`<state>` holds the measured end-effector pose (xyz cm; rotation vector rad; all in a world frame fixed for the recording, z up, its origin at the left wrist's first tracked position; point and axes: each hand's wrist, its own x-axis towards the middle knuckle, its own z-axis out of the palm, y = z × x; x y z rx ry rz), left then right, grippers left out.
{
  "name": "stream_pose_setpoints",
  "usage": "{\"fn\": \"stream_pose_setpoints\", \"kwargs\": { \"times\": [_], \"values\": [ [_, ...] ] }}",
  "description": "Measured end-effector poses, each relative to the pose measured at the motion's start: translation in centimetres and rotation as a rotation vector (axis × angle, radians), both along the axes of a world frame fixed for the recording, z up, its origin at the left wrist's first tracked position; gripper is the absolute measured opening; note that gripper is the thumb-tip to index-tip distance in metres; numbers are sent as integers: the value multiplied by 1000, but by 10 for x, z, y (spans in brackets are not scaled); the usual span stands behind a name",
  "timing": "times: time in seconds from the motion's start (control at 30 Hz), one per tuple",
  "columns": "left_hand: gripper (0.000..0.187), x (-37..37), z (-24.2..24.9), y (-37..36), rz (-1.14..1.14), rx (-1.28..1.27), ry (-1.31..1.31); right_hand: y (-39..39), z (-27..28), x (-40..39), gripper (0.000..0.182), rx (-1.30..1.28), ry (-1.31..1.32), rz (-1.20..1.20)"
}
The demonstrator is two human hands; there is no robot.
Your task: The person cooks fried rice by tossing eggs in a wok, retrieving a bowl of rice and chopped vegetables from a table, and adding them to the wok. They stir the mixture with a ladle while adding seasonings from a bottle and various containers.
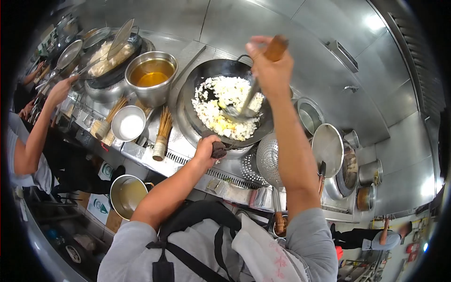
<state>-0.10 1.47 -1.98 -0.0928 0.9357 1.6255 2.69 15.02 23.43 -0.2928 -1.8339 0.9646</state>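
Observation:
A black wok (197, 84) sits on the range with chopped white and yellow pieces of food (225, 89) spread in it. My left hand (205, 151) is closed round the wok's near handle, where a dark wrapping or cloth (219, 149) shows. Above the wok's right side, my right hand (272, 70) grips the wooden handle of a metal ladle (251, 96). The ladle slants down, and its bowl rests among the food, slightly blurred. Nearest my right forearm lies a perforated strainer (270, 157).
Left of the wok stand a pot of amber liquid (151, 77), a bowl of white contents (128, 123) and a bamboo brush (163, 134). A co-worker's hand (61, 89) holds a strainer over another wok (134, 44). A pot (115, 192) stands low left; a round sieve (327, 149) lies right.

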Motion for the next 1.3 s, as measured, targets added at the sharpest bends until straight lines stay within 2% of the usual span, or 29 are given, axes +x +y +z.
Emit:
{"fn": "stream_pose_setpoints", "kwargs": {
  "times": [0.07, 0.13, 0.17, 0.2, 0.27, 0.3, 0.37, 0.47, 0.5, 0.6, 0.63, 0.7, 0.77, 0.83, 0.93, 1.0, 1.07, 1.1, 1.17, 1.2, 1.27, 1.3],
  "values": [
    [17, -2, 2, 8, -2, 48, -10, -36, 49, 30, 28, 4, 8, -27],
    [17, -1, 10, 2, -11, 18, -12, -61, 67, 62, 28, -33, 144, 68],
    [17, -1, 3, 5, 1, 13, 6, -30, 41, 49, 28, -182, 209, 158],
    [17, -3, 3, 4, -17, 4, 13, 0, 25, 31, 28, -189, 218, 141],
    [16, -3, 7, 4, -39, 2, -6, 37, 10, -1, 23, -321, 242, -48],
    [16, -4, 7, 3, -52, 14, -6, 23, 17, 0, 23, -329, 251, -58],
    [16, -3, 14, 5, -23, -8, 13, -1, 34, -5, 22, -54, 360, -109],
    [17, -2, 8, 2, -5, -40, -8, -13, -21, -24, 12, 69, 316, -93],
    [18, -3, 8, 3, -22, -26, -17, 2, -20, -29, 18, -6, 287, -65],
    [18, -2, 9, 2, -13, 5, -25, 20, 1, 2, 16, -92, 196, -105],
    [17, -3, 5, 4, -17, -1, -4, 17, -1, 17, 17, -40, 247, -58],
    [17, -3, 3, 7, -12, 16, -5, 42, -14, 29, 18, -65, 135, -81],
    [17, -4, 5, 3, -16, 6, 6, 102, 6, 29, 18, -236, 324, -9],
    [17, -4, 7, 5, -5, 15, 15, 127, 40, 41, 18, -245, 539, -103],
    [16, -3, 4, 7, 39, 19, -7, 99, 18, 41, 16, -233, 609, 8],
    [16, -5, 9, 4, -1, 0, -2, 82, -45, 8, 16, -120, 345, 50],
    [17, -2, 6, 1, -5, -40, 11, 56, -1, -5, 17, -301, 92, 229],
    [17, 1, 4, -1, 7, -42, 14, 42, 16, -4, 17, -319, 104, 221],
    [16, -4, 7, 4, 16, -30, 21, 26, 45, -10, 19, -174, 64, 181],
    [16, -3, 7, 3, 15, -36, 12, 21, 39, -5, 19, -180, 56, 179],
    [16, -4, 5, 3, -3, -15, 52, 8, 26, 4, 20, -75, 338, 215],
    [18, -5, 4, 4, -11, -28, 38, 14, -13, -7, 20, -98, 423, 285]
  ]
}}
